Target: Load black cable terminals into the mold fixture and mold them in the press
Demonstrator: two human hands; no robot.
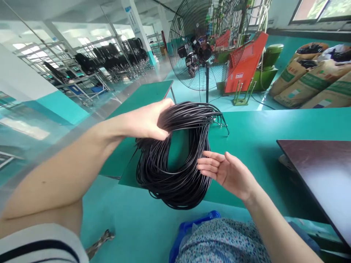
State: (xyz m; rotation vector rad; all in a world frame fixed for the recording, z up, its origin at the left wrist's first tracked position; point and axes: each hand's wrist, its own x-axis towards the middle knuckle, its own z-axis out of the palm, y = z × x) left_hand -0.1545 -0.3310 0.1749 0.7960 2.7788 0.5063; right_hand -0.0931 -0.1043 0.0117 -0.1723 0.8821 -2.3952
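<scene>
A thick coil of thin black cables (175,175) hangs over the green table (252,138), its lower loop past the table's near edge. My left hand (148,120) grips the coil's top, fingers wrapped round the bundle. My right hand (225,170) is beside the coil's right side, fingers stretched out and touching the strands, holding nothing. Metal cable ends (222,126) stick out at the upper right of the coil.
A dark board (323,175) lies on the table at right. A large standing fan (205,47) and an orange machine (244,65) stand behind the table, filled sacks (309,76) at far right. Racks with black cable bundles (109,58) stand back left. A blue bin (189,230) sits near my lap.
</scene>
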